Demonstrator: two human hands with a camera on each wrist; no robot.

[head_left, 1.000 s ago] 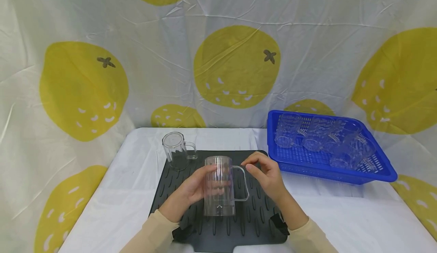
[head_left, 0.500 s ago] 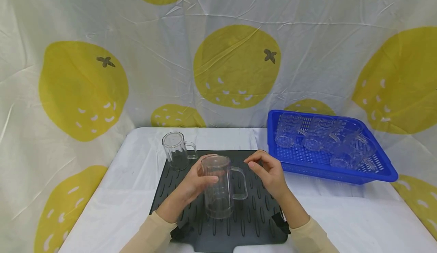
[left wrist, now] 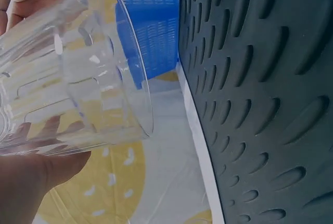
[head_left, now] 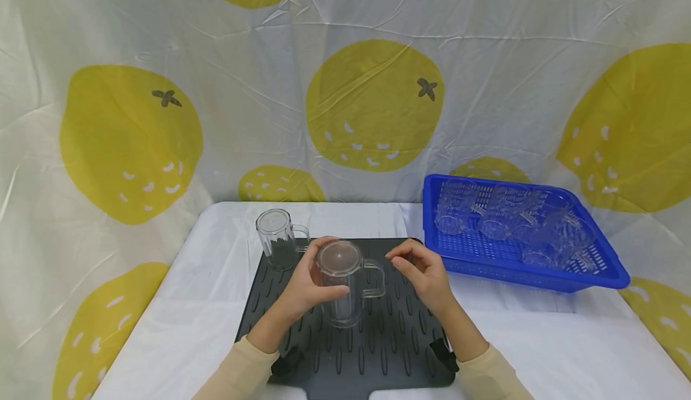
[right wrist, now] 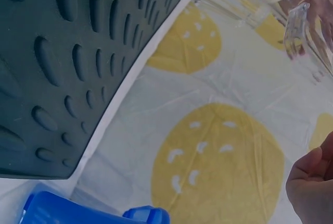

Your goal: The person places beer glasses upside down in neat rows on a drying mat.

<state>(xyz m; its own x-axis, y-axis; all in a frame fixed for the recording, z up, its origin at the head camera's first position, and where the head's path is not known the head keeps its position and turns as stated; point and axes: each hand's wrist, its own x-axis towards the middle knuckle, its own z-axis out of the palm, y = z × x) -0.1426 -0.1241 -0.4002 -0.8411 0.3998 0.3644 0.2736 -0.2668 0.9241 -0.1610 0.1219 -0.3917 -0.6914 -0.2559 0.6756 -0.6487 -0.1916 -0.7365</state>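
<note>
Seen from the head camera, a person in cream sleeves works over a dark grey ribbed drying mat (head_left: 378,352) laid on a white-covered tabletop (head_left: 178,328). The left hand (head_left: 308,289) wraps its fingers and thumb round the body of a clear plastic mug (head_left: 342,283), a firm grip on its near side. The mug is over the middle of the mat and tilted, its flat base toward the camera and its mouth facing down and away, a position that suits setting it rim-down; whether it touches the mat cannot be told. Its handle (head_left: 372,280) juts toward 3 o'clock. In the left wrist view the same mug's (left wrist: 73,73) open rim points at the mat's grooves (left wrist: 260,104). The right hand (head_left: 423,277) hovers just beside the handle at 3 o'clock, fingers loosely curled, holding nothing and not touching the mug. A second clear mug (head_left: 276,238) stands at 11 o'clock, on the mat's far left corner, handle to the right. Well apart at 2 o'clock, a blue slatted plastic basket (head_left: 610,274) holds several more clear mugs (head_left: 513,220) lying jumbled. Behind hangs a white cloth backdrop (head_left: 372,106) printed with large yellow fruits.
</note>
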